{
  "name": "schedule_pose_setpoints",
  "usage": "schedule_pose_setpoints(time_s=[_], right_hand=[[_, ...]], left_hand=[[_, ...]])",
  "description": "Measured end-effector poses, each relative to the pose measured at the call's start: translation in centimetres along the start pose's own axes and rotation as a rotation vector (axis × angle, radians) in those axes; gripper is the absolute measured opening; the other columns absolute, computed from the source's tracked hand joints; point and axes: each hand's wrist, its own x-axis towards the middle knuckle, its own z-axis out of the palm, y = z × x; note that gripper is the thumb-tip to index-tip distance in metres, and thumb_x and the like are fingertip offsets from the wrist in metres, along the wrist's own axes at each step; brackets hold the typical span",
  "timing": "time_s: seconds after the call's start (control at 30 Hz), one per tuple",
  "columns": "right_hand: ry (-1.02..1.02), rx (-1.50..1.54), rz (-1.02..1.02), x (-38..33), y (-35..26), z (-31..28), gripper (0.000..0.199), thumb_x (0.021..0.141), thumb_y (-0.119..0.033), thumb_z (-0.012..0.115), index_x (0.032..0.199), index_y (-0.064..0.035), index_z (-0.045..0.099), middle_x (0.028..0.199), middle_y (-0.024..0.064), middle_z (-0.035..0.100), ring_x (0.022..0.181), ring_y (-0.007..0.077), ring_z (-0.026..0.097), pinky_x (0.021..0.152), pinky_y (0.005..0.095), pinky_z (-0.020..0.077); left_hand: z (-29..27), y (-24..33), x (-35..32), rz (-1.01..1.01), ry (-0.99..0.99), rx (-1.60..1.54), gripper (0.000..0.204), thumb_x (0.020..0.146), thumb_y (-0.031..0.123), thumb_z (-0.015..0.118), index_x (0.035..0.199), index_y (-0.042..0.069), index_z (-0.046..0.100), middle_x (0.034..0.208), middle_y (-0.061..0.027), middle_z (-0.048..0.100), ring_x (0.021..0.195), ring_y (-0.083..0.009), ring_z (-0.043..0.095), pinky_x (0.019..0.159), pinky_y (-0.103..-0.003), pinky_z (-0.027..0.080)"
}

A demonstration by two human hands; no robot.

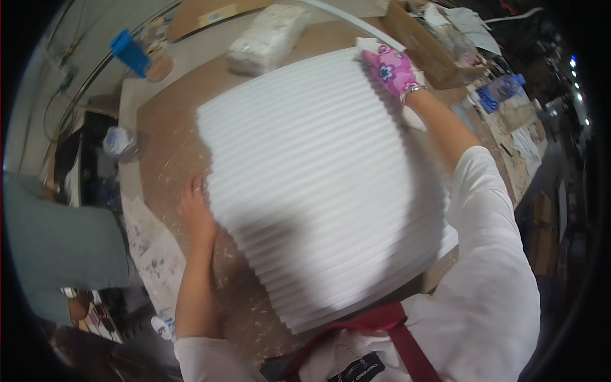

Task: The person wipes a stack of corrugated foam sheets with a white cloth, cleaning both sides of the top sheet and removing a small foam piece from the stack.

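Observation:
A large fanned stack of white strips or sheets (318,172) covers the middle of the table, its overlapping edges making ridges. My left hand (196,207) is bare, fingers stretched out and resting against the stack's left edge. At the far right corner, my right hand (391,70) wears a pink glove with a flower pattern. It is closed over a limp white piece, which looks like cloth (415,119) and shows past the fingertips and below the wrist. The fingers' undersides are hidden.
Behind the stack lies a white wrapped bundle (267,39). A cardboard box (433,51) of scraps and a plastic bottle (501,91) stand at the far right. A blue container (130,54) is far left. Another person's green shirt (63,239) shows at left.

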Motion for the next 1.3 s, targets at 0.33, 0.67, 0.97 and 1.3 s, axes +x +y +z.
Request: schedule_pose_setpoints(time_s=[0.33, 0.67, 0.97, 1.3], right_hand=[[-0.127, 1.257, -0.113, 2.2, 4.0, 2.5, 0.043, 0.093, -0.024, 0.058, 0.132, -0.0085, 0.052, 0.113, 0.0033, 0.06, 0.099, 0.0109, 0.056, 0.086, 0.0259, 0.0489], [-0.138, 1.488, 0.052, 2.2, 4.1, 3.3, 0.037, 0.093, -0.024, 0.059, 0.124, -0.0035, 0.058, 0.113, 0.007, 0.062, 0.091, 0.0123, 0.061, 0.074, 0.0236, 0.052], [-0.207, 1.218, -0.137, 2.1, 3.6, 3.9, 0.032, 0.096, -0.027, 0.053, 0.122, -0.0095, 0.059, 0.109, 0.0079, 0.062, 0.092, 0.0134, 0.059, 0.076, 0.0263, 0.0507], [0.165, 0.837, -0.26, -0.7, 3.0, -1.1, 0.037, 0.094, -0.032, 0.057, 0.117, -0.0026, 0.06, 0.109, 0.0066, 0.064, 0.1, 0.015, 0.063, 0.082, 0.0277, 0.0513]], left_hand=[[1.1, -2.8, 1.6, -0.155, 0.074, -0.698, 0.039, 0.097, 0.015, 0.044, 0.131, -0.002, 0.051, 0.132, -0.0186, 0.054, 0.122, -0.0306, 0.051, 0.104, -0.038, 0.038], [-0.9, 1.8, 9.4, -0.574, -0.313, -1.592, 0.09, 0.092, 0.071, 0.028, 0.152, 0.004, 0.013, 0.158, -0.0154, 0.015, 0.146, -0.0279, 0.013, 0.117, -0.044, 0.006], [-1.1, 1.0, 9.2, -0.53, -0.434, -1.347, 0.098, 0.088, 0.078, 0.022, 0.152, 0.004, 0.013, 0.16, -0.0112, 0.012, 0.145, -0.0245, 0.013, 0.117, -0.04, 0.002], [0.4, -3.6, 9.1, -0.324, -0.152, -1.131, 0.066, 0.1, 0.05, 0.038, 0.143, -0.001, 0.035, 0.148, -0.0168, 0.037, 0.137, -0.028, 0.034, 0.113, -0.038, 0.024]])
